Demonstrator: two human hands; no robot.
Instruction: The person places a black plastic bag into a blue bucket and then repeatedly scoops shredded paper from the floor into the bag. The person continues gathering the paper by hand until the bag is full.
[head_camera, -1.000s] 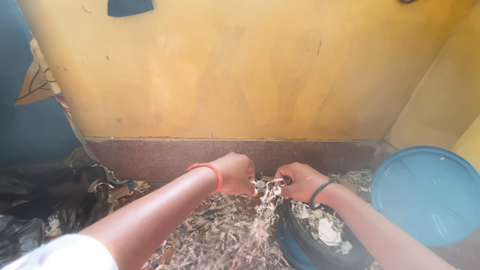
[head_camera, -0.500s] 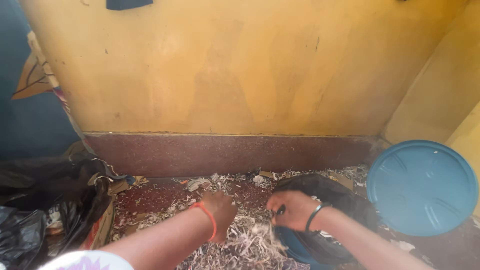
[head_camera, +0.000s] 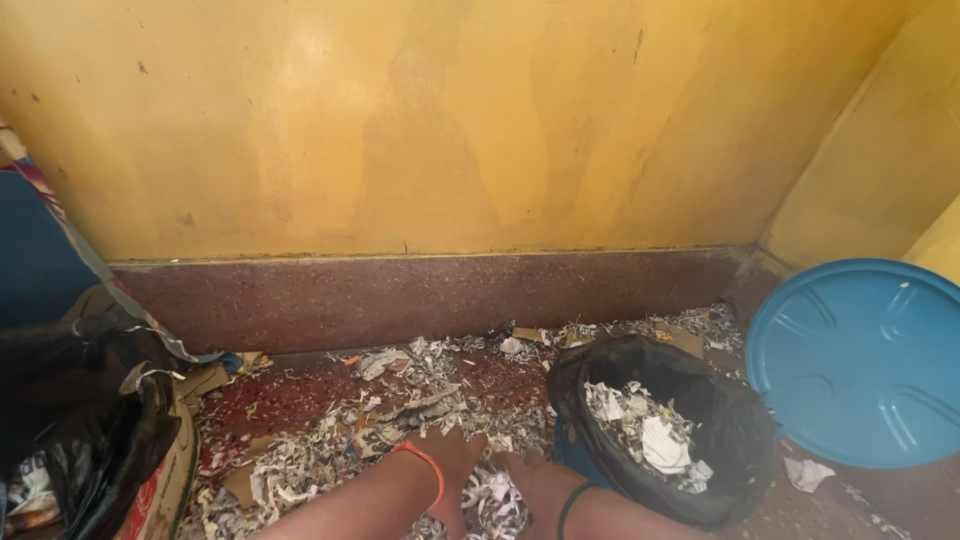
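Seen from above: both hands down in a heap of shredded paper (head_camera: 400, 440) strewn over the dark red floor (head_camera: 290, 390) at the foot of a yellow wall (head_camera: 430, 130). Left hand (head_camera: 455, 460), orange band at the wrist, pressed flat among the scraps with fingers spread, no grip on anything plainly visible. Right hand (head_camera: 535, 480), dark band at the wrist, sunk into the same litter just beside the left, fingers buried, so closed or loose: cannot tell. Touching the right forearm's side, a bin lined with a black bag (head_camera: 700, 420), partly filled with more shreds and a crumpled white wad. Leaning near that, to the right, a round blue lid (head_camera: 860, 360). Far to the left, well apart, another black plastic bag (head_camera: 90, 440) slumped against a cardboard box (head_camera: 175, 470). Judged by look: the shreds very light, limp, loose, prone to slipping between fingers and drifting off; not fragile at all. Best gathered by scooping from underneath with both palms cupped together, squeezed into a wad, rather than pinched strand by strand.
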